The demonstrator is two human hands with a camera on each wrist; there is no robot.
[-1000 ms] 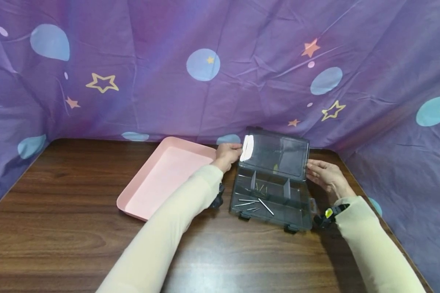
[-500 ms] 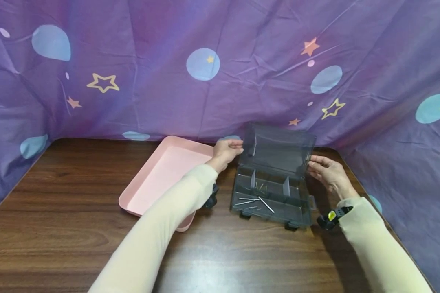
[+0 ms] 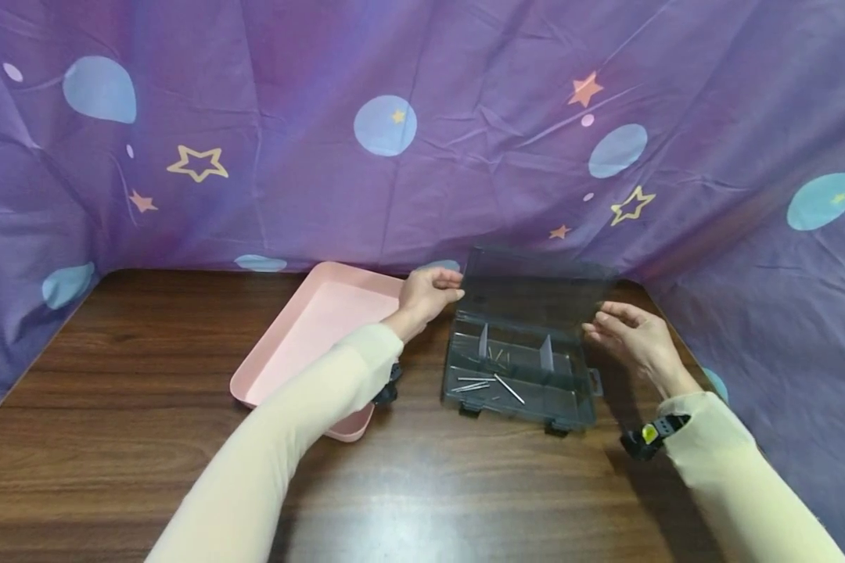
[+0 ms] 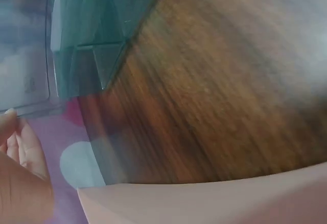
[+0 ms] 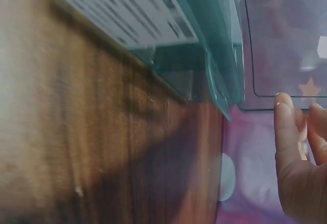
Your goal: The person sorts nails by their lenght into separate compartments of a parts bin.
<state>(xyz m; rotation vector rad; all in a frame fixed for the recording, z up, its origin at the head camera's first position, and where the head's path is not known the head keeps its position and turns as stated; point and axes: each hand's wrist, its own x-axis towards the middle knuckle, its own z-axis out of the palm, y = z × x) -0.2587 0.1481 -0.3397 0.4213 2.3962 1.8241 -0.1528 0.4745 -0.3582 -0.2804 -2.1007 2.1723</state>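
Observation:
A dark see-through plastic organizer box (image 3: 556,403) stands open on the table, its hinged lid (image 3: 528,289) raised and blurred. My left hand (image 3: 426,297) pinches the lid's left edge between thumb and fingers. At the opposite edge, my right hand (image 3: 637,340) holds the lid the same way; the right wrist view shows its thumb (image 5: 286,127) against the rim. Several thin silver metal rods (image 3: 510,389) lie in the long front compartment. Small brass-coloured pins (image 3: 498,356) sit behind them, between two upright dividers (image 3: 547,353).
Left of the box, a shallow pink tray (image 3: 242,379) lies partly beneath my left forearm. The brown wooden table (image 3: 127,438) ends at a purple patterned cloth (image 3: 289,156) behind. A latch tab (image 3: 595,381) sticks out at the box's right side.
The lid has swung from leaning back to more upright, tipping toward me, with both hands on its edges. The left forearm has shifted left, showing the tray's front corner.

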